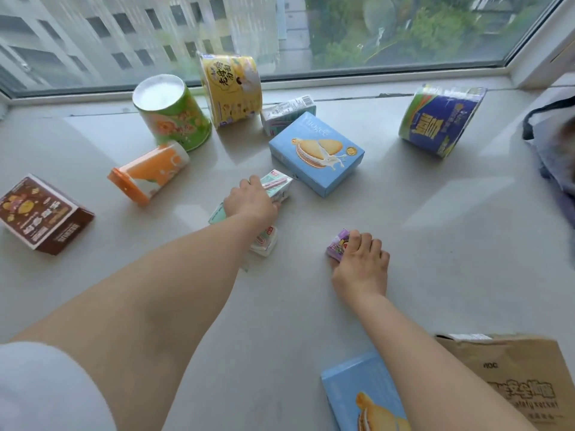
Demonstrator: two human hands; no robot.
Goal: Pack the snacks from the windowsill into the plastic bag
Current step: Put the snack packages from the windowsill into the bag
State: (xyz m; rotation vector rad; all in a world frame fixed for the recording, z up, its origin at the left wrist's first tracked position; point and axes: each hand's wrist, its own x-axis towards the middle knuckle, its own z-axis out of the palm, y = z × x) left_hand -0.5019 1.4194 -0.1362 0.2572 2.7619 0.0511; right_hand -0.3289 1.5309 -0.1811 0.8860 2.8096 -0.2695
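My left hand (250, 202) grips a small mint-green drink carton (278, 187) lying on the windowsill (435, 231). Another small white carton (265, 242) lies just under my left forearm. My right hand (362, 264) holds a small purple carton (337, 245) against the sill. Around them are a blue biscuit box (315, 154), a green cup (172, 113), a yellow noodle bowl (231, 90), a blue noodle bowl (440, 119), an orange bottle (149, 174), a brown box (40, 213) and a white carton (286, 113). No plastic bag is visible.
A second blue biscuit box (364, 399) lies near the bottom edge beside a cardboard box (513, 377). A grey-blue bag with dark straps (553, 150) sits at the right edge. The window glass (280, 32) runs along the back.
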